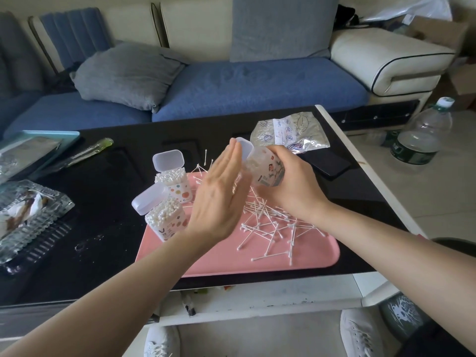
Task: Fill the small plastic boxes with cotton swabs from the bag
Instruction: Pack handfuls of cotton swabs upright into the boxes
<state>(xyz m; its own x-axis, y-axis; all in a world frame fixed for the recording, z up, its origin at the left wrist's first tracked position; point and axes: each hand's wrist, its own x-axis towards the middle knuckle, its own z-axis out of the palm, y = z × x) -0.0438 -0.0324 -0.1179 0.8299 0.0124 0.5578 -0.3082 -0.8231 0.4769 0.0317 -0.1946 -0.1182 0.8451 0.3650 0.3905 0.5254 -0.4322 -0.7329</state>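
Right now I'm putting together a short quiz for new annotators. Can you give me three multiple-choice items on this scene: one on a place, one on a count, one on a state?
1. Relative to the pink tray, where does the swab bag lie?
A) on it
B) beyond it, on the black table
C) under it

2. How many filled boxes stand on the tray?
A) one
B) four
C) two

3. The third box, in the right hand, is:
A) tilted, off the tray
B) upright on the tray
C) lying on the floor

Key:
1 B: the bag rests on the tabletop behind the tray.
2 C: two swab-packed boxes with open lids stand at the tray's left.
3 A: the right hand grips it tilted toward the flat left hand.
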